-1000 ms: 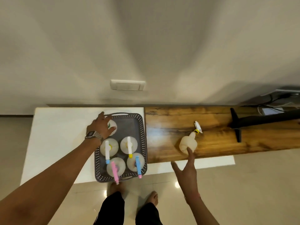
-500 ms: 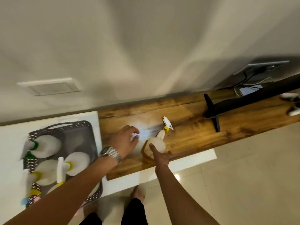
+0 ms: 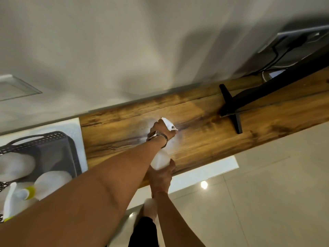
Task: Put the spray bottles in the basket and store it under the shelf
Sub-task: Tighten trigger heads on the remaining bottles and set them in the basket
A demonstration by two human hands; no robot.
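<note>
A white spray bottle [image 3: 160, 160] stands on the wooden shelf top [image 3: 204, 139]. My left hand [image 3: 161, 131], with a wristwatch, is closed around the bottle's neck and white trigger head. My right hand [image 3: 161, 177] grips the bottle's round body from below. At the left edge sits the grey perforated basket [image 3: 53, 150] on a white surface, holding several white spray bottles [image 3: 51, 182], one with a yellow collar. My left forearm hides part of the basket.
A black TV stand foot [image 3: 231, 111] and the screen's lower edge rest on the shelf top to the right. Cables and a wall socket [image 3: 293, 40] are at the upper right. A wall switch plate [image 3: 16, 88] is at the left. Tiled floor lies below.
My left hand moved right from beside the bottle and closed on its neck and trigger. My right hand wrapped around the bottle's body. The view shifted closer and to the right.
</note>
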